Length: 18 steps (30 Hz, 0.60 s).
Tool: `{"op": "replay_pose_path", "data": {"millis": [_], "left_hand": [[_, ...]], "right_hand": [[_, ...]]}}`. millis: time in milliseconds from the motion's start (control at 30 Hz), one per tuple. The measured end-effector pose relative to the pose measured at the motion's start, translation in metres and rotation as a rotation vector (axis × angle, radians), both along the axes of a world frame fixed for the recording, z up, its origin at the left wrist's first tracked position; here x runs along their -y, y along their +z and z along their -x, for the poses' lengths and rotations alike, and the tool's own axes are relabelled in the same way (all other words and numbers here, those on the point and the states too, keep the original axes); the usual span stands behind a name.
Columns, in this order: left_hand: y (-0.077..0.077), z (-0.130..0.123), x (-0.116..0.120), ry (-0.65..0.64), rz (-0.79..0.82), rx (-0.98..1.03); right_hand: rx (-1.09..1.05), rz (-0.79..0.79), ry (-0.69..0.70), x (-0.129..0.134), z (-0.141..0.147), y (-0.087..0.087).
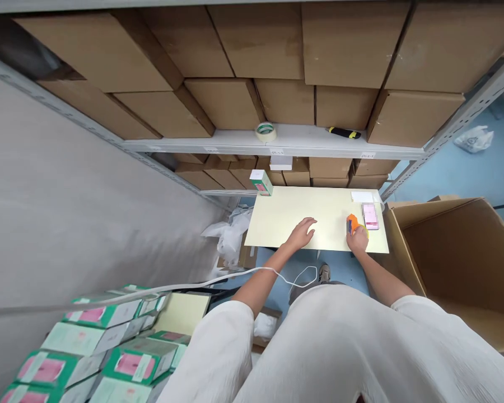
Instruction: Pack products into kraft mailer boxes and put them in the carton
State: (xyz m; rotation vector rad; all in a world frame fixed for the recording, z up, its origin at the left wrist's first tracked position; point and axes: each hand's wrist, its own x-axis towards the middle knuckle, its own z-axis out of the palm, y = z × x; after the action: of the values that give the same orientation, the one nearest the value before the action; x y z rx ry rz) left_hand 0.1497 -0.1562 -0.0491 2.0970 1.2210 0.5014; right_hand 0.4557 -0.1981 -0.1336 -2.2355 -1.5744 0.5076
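My left hand (301, 235) is over the front edge of the cream tabletop (294, 204), fingers loosely curved and apart, with nothing in it. Farther right, my right hand (357, 240) is closed around what looks like an orange tape dispenser (353, 221) with blue and yellow parts; my fingers cover much of it. Just beyond that hand lies a stack of pink-and-white cards or labels (370, 217). A small green, white and pink box (261, 183) stands at the table's far left corner.
Cardboard boxes (260, 42) fill the shelves ahead. On the shelf edge are a tape roll (266, 132) and a yellow-black utility knife (343, 132). A large open carton (457, 257) stands right. Green-and-pink boxes (134, 364) are piled at lower left. A white cable (218, 277) crosses in front.
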Motion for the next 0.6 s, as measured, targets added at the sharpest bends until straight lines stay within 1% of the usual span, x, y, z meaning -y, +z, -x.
{"op": "replay_pose_path", "data": {"millis": [100,167,233,300,367,500,600], "left_hand": [[0.007,0.010,0.016,0.049,-0.026,0.031],[0.013,0.021,0.031,0.090,-0.042,0.050],[0.017,0.035,0.052,0.142,-0.052,0.068],[0.019,0.051,0.077,0.197,-0.057,0.087],[0.018,0.068,0.107,0.251,-0.062,0.105],[0.014,0.098,0.171,0.364,-0.073,0.118],[0.014,0.116,0.215,0.454,-0.089,0.108]], "right_hand": [[0.044,-0.014,-0.024,-0.001,0.010,0.012],[0.030,-0.062,0.063,-0.003,0.022,0.021],[0.003,-0.107,0.157,-0.004,0.040,0.029],[-0.041,-0.134,0.252,-0.001,0.064,0.035],[-0.107,-0.148,0.353,0.007,0.091,0.041],[-0.243,-0.148,0.554,0.035,0.148,0.048],[-0.306,-0.147,0.696,0.055,0.187,0.052]]}}
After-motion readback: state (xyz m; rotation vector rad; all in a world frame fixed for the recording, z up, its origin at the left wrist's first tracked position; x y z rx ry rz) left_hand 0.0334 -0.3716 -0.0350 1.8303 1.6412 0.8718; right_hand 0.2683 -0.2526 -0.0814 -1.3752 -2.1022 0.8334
